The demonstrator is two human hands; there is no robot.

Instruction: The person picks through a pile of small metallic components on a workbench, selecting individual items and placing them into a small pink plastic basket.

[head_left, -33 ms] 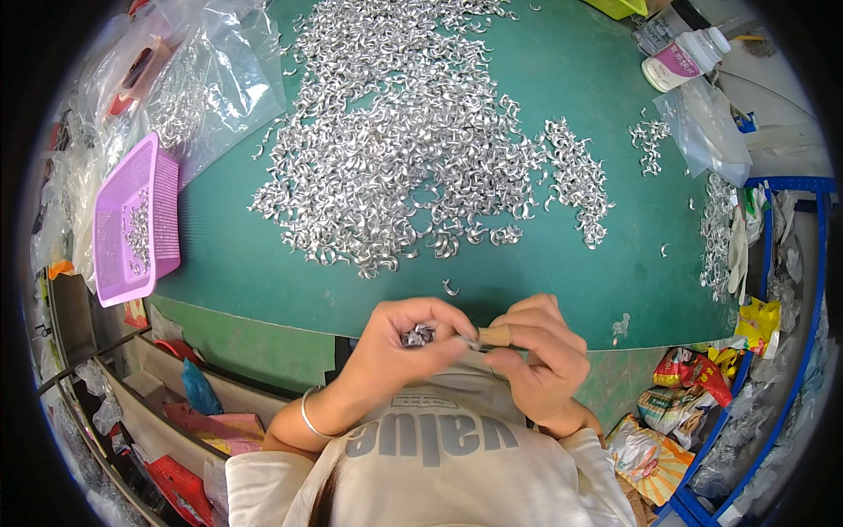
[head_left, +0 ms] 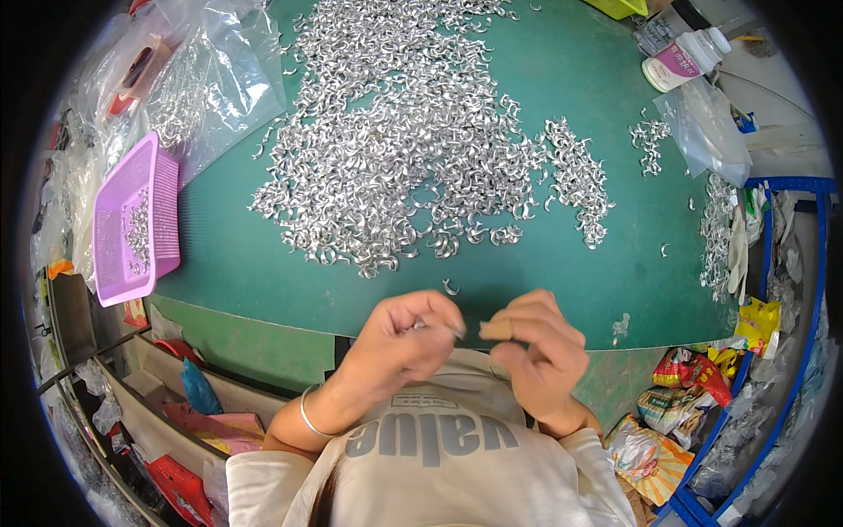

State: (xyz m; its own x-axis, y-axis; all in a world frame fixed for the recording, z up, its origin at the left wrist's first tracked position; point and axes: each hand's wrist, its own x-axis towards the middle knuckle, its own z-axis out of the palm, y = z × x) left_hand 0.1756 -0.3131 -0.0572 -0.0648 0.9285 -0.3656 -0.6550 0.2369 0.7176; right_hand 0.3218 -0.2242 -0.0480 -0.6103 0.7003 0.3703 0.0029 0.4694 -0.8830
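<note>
My left hand is closed in front of my shirt, over the table's near edge. A few small silver curved metal pieces show between its curled fingers, and one glints at the fingertips. My right hand is just to its right, a small gap away. Tan tape wraps one of its fingertips; thumb and forefinger stand apart, with nothing visible between them. Beyond the hands, a big heap of the same curved metal pieces covers the middle of the green table. One loose piece lies just past my left hand.
A purple basket at the left holds some metal pieces, beside clear plastic bags. Smaller piles lie right of the heap. A white bottle stands at the far right. Blue shelving and bags of goods flank the right side.
The two hands have drawn slightly apart; before, their fingertips met at a small metal piece. My left fingers have curled further over the pieces in the palm.
</note>
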